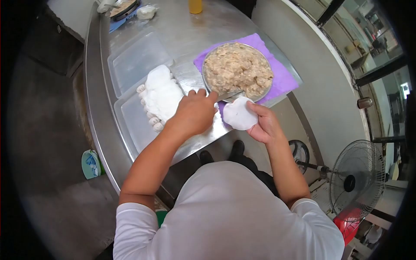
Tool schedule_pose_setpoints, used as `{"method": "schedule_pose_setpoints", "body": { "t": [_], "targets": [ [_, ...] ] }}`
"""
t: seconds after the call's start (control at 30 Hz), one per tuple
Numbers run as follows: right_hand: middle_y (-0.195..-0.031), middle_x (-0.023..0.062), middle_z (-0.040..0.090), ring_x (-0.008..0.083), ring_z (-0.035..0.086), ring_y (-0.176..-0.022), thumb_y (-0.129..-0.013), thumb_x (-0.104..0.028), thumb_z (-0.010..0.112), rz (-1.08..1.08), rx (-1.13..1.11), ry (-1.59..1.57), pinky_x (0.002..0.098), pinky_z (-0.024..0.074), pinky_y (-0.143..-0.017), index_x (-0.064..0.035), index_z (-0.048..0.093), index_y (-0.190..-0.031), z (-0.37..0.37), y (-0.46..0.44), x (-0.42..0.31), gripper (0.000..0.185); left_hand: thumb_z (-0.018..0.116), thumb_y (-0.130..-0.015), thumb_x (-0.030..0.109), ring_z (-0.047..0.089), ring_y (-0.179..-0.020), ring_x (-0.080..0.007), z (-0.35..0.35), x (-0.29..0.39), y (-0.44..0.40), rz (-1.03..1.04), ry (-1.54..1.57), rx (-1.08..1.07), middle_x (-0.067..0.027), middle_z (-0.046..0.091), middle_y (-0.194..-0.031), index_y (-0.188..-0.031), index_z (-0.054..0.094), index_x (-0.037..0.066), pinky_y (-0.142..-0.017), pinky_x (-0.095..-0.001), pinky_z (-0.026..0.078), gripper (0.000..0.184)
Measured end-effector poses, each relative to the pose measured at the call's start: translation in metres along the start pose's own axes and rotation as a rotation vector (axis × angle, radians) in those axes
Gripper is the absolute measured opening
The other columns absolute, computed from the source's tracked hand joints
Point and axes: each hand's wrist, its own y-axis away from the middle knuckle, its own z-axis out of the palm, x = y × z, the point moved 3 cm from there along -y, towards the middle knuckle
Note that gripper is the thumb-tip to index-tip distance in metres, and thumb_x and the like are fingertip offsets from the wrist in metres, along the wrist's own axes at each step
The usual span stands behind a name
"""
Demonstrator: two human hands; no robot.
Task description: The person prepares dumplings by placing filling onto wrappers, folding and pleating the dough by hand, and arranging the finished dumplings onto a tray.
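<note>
My left hand [197, 112] is closed around a thin, flat metal filling spatula [229, 96], whose blade reaches the near edge of the filling. The pale, chunky filling [238, 67] is heaped in a round metal bowl [204, 82]. In my right hand [266, 123], held between thumb and fingers, is a round white dough wrapper [239, 114], just below the bowl's near rim. A purple cloth [281, 80] lies under the bowl. To the left, a white cover [164, 93] lies over rows of small dumplings [154, 122], which show along its edge.
A translucent plastic tray [134, 121] lies under the dumplings, with another tray [138, 58] behind it. At the back of the metal table [190, 32] are a yellow container [195, 6] and a white lump [146, 12]. A standing fan [357, 180] is on the right.
</note>
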Motion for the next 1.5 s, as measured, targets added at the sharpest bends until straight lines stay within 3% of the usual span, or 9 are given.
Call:
{"method": "schedule_pose_setpoints", "body": {
  "t": [0.07, 0.17, 0.3, 0.43, 0.57, 0.77, 1.03, 1.1, 1.5],
  "targets": [
    [-0.133, 0.0224, 0.061, 0.0368, 0.062, -0.123, -0.101, -0.018, 0.057, -0.029, 0.077, 0.032, 0.0511, 0.0477, -0.108, 0.0094, 0.049, -0.135, -0.019, 0.012, -0.006, 0.044, 0.059, -0.088, 0.005, 0.065, -0.100, -0.0390, 0.042, -0.007, 0.000, -0.071, -0.299, -0.203, -0.0230, 0.064, -0.106, -0.129, 0.058, 0.002, -0.086, -0.0481, 0.054, 0.041],
    [-0.133, 0.0237, 0.060, 0.0382, 0.061, -0.123, -0.102, -0.017, 0.055, -0.051, 0.227, 0.036, 0.0517, 0.0476, -0.109, 0.0098, 0.048, -0.135, -0.055, 0.023, -0.009, 0.043, 0.054, -0.086, 0.001, 0.065, -0.099, -0.0426, 0.061, 0.000, -0.014, -0.036, -0.235, -0.145, -0.0258, 0.063, -0.106, -0.130, 0.056, 0.001, -0.085, -0.0491, 0.054, 0.045],
    [-0.134, 0.0241, 0.059, 0.0382, 0.059, -0.126, -0.103, -0.016, 0.052, -0.034, 0.344, -0.087, 0.0514, 0.0471, -0.110, 0.0096, 0.048, -0.135, -0.075, 0.037, -0.016, 0.041, 0.051, -0.087, 0.001, 0.067, -0.100, -0.0371, 0.008, 0.021, -0.020, -0.090, -0.262, -0.317, -0.0234, 0.067, -0.104, -0.127, 0.062, 0.004, -0.085, -0.0479, 0.054, 0.041],
    [-0.135, 0.0243, 0.058, 0.0375, 0.058, -0.127, -0.104, -0.017, 0.050, -0.063, 0.327, -0.109, 0.0518, 0.0467, -0.111, 0.0092, 0.047, -0.135, -0.085, 0.037, -0.017, 0.040, 0.050, -0.086, -0.002, 0.068, -0.099, -0.0368, -0.007, 0.023, -0.032, -0.108, -0.194, -0.113, -0.0217, 0.068, -0.102, -0.127, 0.066, 0.011, -0.085, -0.0476, 0.054, 0.046],
    [-0.136, 0.0242, 0.058, 0.0368, 0.059, -0.126, -0.106, -0.019, 0.047, -0.113, 0.305, -0.060, 0.0508, 0.0482, -0.110, 0.0084, 0.045, -0.137, -0.085, 0.032, -0.026, 0.042, 0.051, -0.085, -0.003, 0.068, -0.101, -0.0361, 0.030, 0.016, -0.030, -0.081, -0.320, -0.323, -0.0195, 0.067, -0.103, -0.131, 0.066, 0.014, -0.086, -0.0474, 0.054, 0.051],
    [-0.135, 0.0237, 0.059, 0.0350, 0.062, -0.123, -0.108, -0.021, 0.044, -0.123, 0.304, -0.075, 0.0482, 0.0528, -0.104, 0.0079, 0.046, -0.136, -0.079, 0.035, -0.035, 0.041, 0.050, -0.085, -0.004, 0.067, -0.102, -0.0382, 0.024, 0.012, -0.033, -0.133, -0.221, -0.108, -0.0203, 0.067, -0.106, -0.129, 0.067, 0.012, -0.087, -0.0477, 0.054, 0.050],
    [-0.129, 0.0199, 0.063, 0.0305, 0.066, -0.116, -0.108, -0.024, 0.045, -0.146, 0.257, -0.012, 0.0443, 0.0543, -0.101, 0.0065, 0.049, -0.132, -0.080, 0.026, -0.038, 0.039, 0.050, -0.082, -0.005, 0.066, -0.108, -0.0364, 0.024, 0.019, -0.053, -0.059, -0.195, -0.111, -0.0199, 0.069, -0.111, -0.129, 0.069, 0.015, -0.092, -0.0464, 0.053, 0.054],
    [-0.126, 0.0188, 0.064, 0.0292, 0.067, -0.114, -0.108, -0.026, 0.045, -0.147, 0.331, -0.021, 0.0435, 0.0547, -0.100, 0.0056, 0.050, -0.131, -0.073, 0.026, -0.041, 0.039, 0.048, -0.083, -0.005, 0.066, -0.107, -0.0366, 0.022, 0.018, -0.056, -0.048, -0.280, -0.336, -0.0195, 0.069, -0.112, -0.128, 0.069, 0.016, -0.092, -0.0465, 0.052, 0.054],
    [-0.130, 0.0202, 0.062, 0.0323, 0.065, -0.117, -0.109, -0.026, 0.043, -0.179, 0.299, 0.088, 0.0485, 0.0549, -0.099, 0.0068, 0.047, -0.136, -0.070, 0.014, -0.039, 0.043, 0.051, -0.083, -0.003, 0.067, -0.105, -0.0340, 0.015, 0.027, -0.047, -0.028, -0.267, -0.295, -0.0155, 0.070, -0.109, -0.126, 0.071, 0.016, -0.090, -0.0435, 0.054, 0.051]
  ]
}}
